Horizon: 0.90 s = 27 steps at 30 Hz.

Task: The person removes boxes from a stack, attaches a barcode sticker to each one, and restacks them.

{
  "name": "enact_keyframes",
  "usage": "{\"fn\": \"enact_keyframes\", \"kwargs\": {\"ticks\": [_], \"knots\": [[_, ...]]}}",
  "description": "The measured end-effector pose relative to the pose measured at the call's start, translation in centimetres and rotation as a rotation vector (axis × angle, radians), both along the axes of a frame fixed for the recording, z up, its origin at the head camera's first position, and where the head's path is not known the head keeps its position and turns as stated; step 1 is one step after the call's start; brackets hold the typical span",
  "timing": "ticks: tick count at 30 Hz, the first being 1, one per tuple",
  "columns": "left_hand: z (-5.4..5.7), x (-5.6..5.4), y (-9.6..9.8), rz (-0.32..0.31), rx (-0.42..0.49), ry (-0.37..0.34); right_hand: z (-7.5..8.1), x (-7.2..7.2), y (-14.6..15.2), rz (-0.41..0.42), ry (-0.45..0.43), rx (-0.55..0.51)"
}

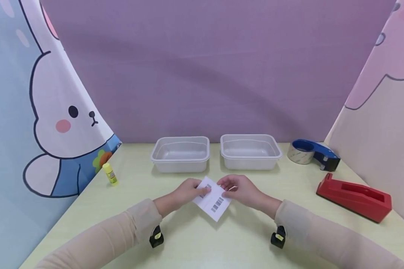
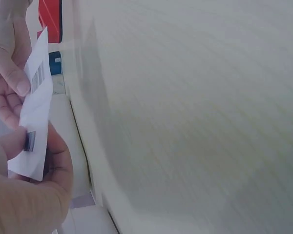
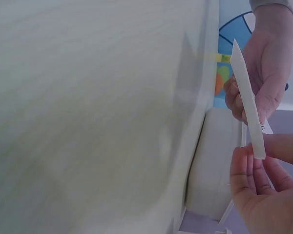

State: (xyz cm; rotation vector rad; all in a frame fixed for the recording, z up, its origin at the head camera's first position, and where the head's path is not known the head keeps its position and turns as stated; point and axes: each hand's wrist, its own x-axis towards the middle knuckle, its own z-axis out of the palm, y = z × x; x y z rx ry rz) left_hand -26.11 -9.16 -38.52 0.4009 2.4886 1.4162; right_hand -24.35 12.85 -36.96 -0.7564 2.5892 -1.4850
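Observation:
A white slip of paper printed with two barcodes [image 1: 208, 204] is held over the table between both hands. My left hand [image 1: 186, 191] pinches its left side, thumb on the printed face and fingers behind, as the left wrist view shows of the paper [image 2: 37, 109]. At the opposite edge, the thumb and fingertips of my right hand [image 1: 245, 190] grip a corner. Seen nearly edge-on in the right wrist view, the paper [image 3: 247, 92] looks thin, its lower end between the right thumb and fingers.
Two white plastic trays [image 1: 180, 166] [image 1: 250, 163] stand side by side at the back. A yellow glue stick [image 1: 110, 174] stands at left. On the right are a blue tape dispenser with clear tape [image 1: 301, 153] and a red tape dispenser [image 1: 353, 196]. Cloth walls enclose the table.

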Motion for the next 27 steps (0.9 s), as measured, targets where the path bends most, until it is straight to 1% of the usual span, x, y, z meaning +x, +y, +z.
{"fn": "enact_keyframes", "kwargs": {"ticks": [5, 10, 14, 19, 22, 27], "knots": [[0.5, 0.0, 0.3, 0.027, 0.066, -0.051, 0.4, 0.0, 0.3, -0.006, 0.023, -0.031], [1.1, 0.3, 0.6, 0.039, 0.088, -0.087, 0.7, 0.1, 0.5, -0.001, 0.049, -0.042], [1.4, 0.4, 0.7, 0.049, 0.093, -0.099, 1.0, 0.1, 0.6, -0.003, 0.052, -0.043], [1.7, 0.6, 0.9, 0.059, 0.088, -0.095, 1.5, 0.1, 0.7, -0.046, 0.072, -0.018], [1.8, 0.6, 0.9, 0.054, 0.086, -0.064, 1.7, 0.1, 0.8, -0.072, 0.106, -0.014], [1.7, 0.6, 0.7, 0.058, 0.089, -0.034, 1.9, 0.1, 0.9, -0.095, 0.163, -0.018]]}}
